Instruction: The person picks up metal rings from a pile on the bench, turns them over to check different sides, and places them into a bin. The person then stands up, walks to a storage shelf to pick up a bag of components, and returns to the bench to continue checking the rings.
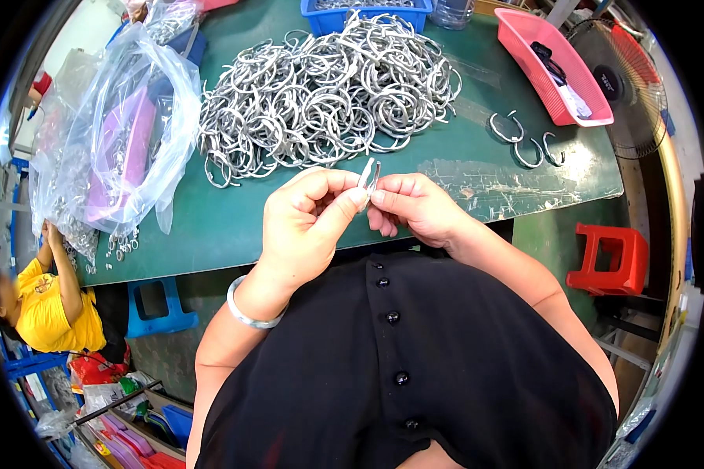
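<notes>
A silvery open metal ring (pixel 368 173), seen nearly edge-on, is pinched between my two hands in front of the table edge. My left hand (pixel 301 215) grips it between thumb and forefinger, the other fingers curled. On its other side my right hand (pixel 416 206) pinches it with thumb and forefinger; the lower part is hidden by my fingertips. Just beyond my hands lies a big heap of similar open rings (pixel 328 94). Several more loose rings (pixel 530 154) rest on the table to the right.
The green table (pixel 258 227) has a worn right corner. Clear plastic bags (pixel 145 117) surround a purple tray at left. A blue bin (pixel 365 17) and pink basket (pixel 524 62) stand behind. A fan (pixel 618 86), red stool (pixel 610 259), blue stool (pixel 158 309) and seated co-worker (pixel 55 305) are nearby.
</notes>
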Motion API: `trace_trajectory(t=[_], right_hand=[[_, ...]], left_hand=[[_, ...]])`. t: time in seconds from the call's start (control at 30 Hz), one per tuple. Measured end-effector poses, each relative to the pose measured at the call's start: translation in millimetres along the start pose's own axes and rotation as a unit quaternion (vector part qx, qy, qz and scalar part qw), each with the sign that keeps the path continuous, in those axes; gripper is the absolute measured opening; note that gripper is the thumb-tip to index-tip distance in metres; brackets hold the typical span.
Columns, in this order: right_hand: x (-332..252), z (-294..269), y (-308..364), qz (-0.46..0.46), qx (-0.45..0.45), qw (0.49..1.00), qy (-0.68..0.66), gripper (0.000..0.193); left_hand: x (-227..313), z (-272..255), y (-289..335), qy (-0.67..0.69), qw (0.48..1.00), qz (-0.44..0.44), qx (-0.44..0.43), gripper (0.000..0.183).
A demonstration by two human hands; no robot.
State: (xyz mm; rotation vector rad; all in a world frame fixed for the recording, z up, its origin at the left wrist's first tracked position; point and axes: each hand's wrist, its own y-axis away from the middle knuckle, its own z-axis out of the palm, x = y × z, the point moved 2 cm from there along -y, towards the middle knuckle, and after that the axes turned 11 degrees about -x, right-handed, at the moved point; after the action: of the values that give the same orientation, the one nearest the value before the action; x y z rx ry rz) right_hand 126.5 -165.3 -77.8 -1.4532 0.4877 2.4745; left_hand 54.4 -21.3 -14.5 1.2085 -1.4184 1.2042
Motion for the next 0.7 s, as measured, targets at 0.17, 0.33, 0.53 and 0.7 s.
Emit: trace_trajectory(t=[0.17, 0.33, 0.53, 0.7], right_hand=[[1.8, -0.1, 0.0, 0.004, 0.0, 1.0, 0.001, 0.021], [1.9, -0.1, -0.6, 0.007, 0.002, 1.0, 0.002, 0.021], [1.9, 0.4, -0.7, 0.016, 0.002, 1.0, 0.002, 0.021], [2.0, 0.4, -0.6, 0.021, -0.003, 1.0, 0.006, 0.019]], left_hand=[[1.6, 0.4, 0.0, 0.007, 1.0, 0.001, -0.005, 0.011], [1.0, -0.2, -0.5, 0.017, 1.0, -0.001, -0.008, 0.012], [1.3, -0.3, -2.1, 0.075, 0.997, -0.035, 0.003, 0.012], [-0.3, -1.7, -2.8, 0.115, 0.991, -0.065, 0.0, 0.012]])
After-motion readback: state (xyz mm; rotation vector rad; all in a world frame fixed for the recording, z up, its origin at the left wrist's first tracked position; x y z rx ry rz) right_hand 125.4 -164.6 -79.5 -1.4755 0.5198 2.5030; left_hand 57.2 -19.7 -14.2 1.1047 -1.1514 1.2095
